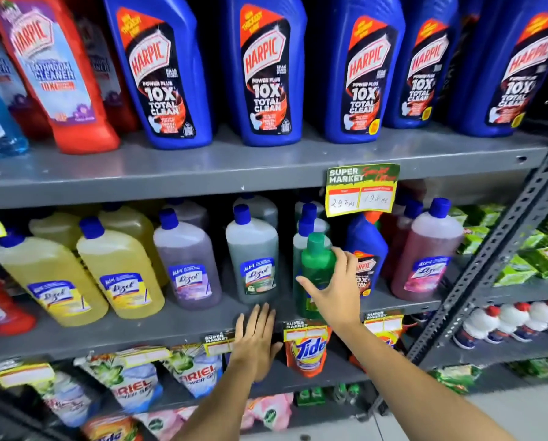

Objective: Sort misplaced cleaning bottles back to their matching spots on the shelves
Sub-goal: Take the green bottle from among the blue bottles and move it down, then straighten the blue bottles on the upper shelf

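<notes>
The grey metal shelf unit (202,173) fills the view. On its top board, above the middle shelf (158,326), stands a row of big blue Harpic bottles (266,71), with a red Harpic bathroom cleaner bottle (59,74) leaning at the left end of that row. On the middle shelf stand Lizol bottles with blue caps: two yellow ones (120,272) at the left, then a purple one (186,265), a grey-green one (253,259), and a pink one (425,253) at the far right. A small blue Harpic bottle (366,249) stands among them, just left of the pink Lizol. Below the middle shelf hang Ariel pouches (199,374) and a Tide pouch (307,348). A yellow price tag (361,189) hangs from the top board's edge.

The right hand (336,288) grips a green bottle with a green cap (317,262), upright at the front of the middle shelf, just left of the small blue Harpic. The left hand (256,342) is flat with its fingers spread, holding nothing, against the middle shelf's front edge below the grey-green Lizol.
</notes>
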The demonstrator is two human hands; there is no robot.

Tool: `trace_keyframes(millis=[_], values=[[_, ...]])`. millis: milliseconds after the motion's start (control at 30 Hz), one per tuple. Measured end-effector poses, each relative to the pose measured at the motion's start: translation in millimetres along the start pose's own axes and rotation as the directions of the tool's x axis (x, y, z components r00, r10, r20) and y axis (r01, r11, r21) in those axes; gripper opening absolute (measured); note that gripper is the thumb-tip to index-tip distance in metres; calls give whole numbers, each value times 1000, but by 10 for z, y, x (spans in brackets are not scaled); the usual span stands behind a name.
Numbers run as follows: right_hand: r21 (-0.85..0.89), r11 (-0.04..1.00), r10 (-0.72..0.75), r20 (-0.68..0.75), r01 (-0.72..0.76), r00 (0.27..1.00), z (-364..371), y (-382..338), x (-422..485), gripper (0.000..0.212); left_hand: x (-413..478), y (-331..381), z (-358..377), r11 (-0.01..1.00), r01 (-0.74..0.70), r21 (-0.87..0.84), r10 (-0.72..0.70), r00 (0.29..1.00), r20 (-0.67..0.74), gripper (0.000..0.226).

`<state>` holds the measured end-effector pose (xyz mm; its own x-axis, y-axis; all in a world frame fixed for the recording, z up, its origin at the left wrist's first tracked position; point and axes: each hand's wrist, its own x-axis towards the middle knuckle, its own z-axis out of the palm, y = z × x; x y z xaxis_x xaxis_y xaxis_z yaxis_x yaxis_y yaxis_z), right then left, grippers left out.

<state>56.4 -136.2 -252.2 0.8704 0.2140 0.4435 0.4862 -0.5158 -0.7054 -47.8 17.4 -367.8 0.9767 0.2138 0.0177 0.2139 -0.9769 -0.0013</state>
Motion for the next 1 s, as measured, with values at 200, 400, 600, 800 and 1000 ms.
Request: trace_keyframes(millis=[200, 400, 600, 800, 1000], values=[[1, 993, 116, 84, -116, 990, -11, 83, -80, 118, -20, -20, 38, 997, 7, -71, 4, 990, 143, 67], [17, 996, 85, 116, -88, 990, -33, 184, -183, 125, -36, 2, -4, 998, 24, -55, -14, 985, 174, 74], [166, 984, 109, -277, -64, 955, -313, 371, -173, 74, -24, 20, 44, 997, 63, -53, -54, 987, 152, 77], [45, 994, 100, -115, -95, 988, -612, 553, 493, 78, -24, 20, 61, 994, 62, -92, -53, 994, 94, 81], [-7, 995, 100, 168, -100, 981, -653, 773, 734, 92, -43, 22, -7, 998, 37, -49, -32, 995, 95, 87]])
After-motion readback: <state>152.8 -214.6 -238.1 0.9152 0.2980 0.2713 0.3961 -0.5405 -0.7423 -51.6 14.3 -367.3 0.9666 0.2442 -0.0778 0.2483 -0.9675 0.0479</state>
